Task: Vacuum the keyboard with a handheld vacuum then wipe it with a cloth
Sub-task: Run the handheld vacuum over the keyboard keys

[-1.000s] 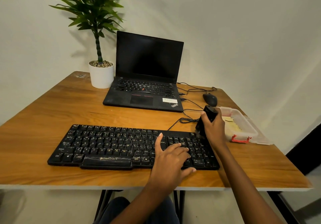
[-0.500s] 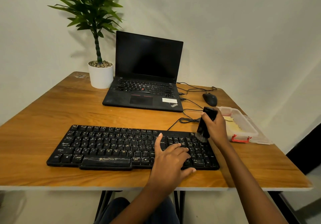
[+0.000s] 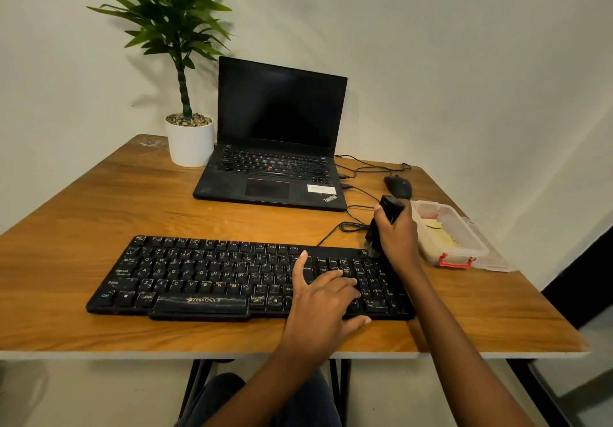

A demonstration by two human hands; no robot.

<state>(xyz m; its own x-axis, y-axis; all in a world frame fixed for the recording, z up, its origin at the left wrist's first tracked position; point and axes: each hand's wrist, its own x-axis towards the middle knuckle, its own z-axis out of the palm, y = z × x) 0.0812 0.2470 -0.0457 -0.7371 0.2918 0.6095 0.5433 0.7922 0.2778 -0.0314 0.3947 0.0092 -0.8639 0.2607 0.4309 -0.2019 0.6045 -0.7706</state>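
A black full-size keyboard (image 3: 205, 277) lies across the front of the wooden table (image 3: 99, 207). My left hand (image 3: 323, 297) rests flat on its right half, fingers spread over the keys. My right hand (image 3: 396, 237) grips a small black handheld vacuum (image 3: 386, 217), held upright with its brush end down at the keyboard's far right corner. A yellow cloth (image 3: 439, 237) lies inside a clear plastic box (image 3: 464, 244) just right of that hand.
An open black laptop (image 3: 272, 174) sits behind the keyboard, with a potted plant (image 3: 189, 138) to its left. A black mouse (image 3: 398, 186) and loose cables (image 3: 351, 224) lie at the back right. The box's lid rests near the table's right edge.
My right hand has moved the vacuum slightly back and forth at the keyboard's upper right corner. My left hand has stayed in place on the keys.
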